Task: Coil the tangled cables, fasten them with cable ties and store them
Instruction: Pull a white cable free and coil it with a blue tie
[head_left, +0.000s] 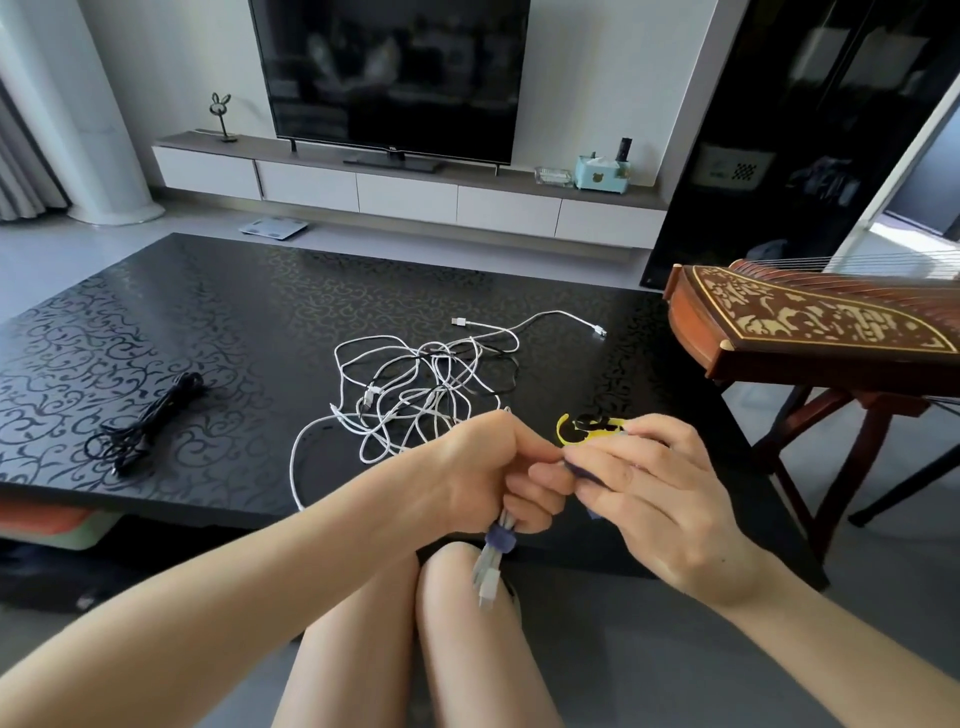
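Note:
My left hand (498, 467) grips a coiled white cable (488, 566) that hangs below the fist over my knees, a dark blue cable tie (500, 538) wrapped round it. My right hand (649, 488) pinches the free end of that blue tie beside my left fingers. A tangle of white and black cables (421, 395) lies on the black patterned table (208, 332) just beyond my hands. A yellow cable tie (566, 434) and a black one lie on the table behind my right hand. A bundled black cable (150, 423) rests at the table's left.
A wooden zither (810, 327) on a stand juts in at the right, close to the table's corner. Beyond the table stand a TV (389, 78) and a low white cabinet (405, 192). My bare knees are under my hands.

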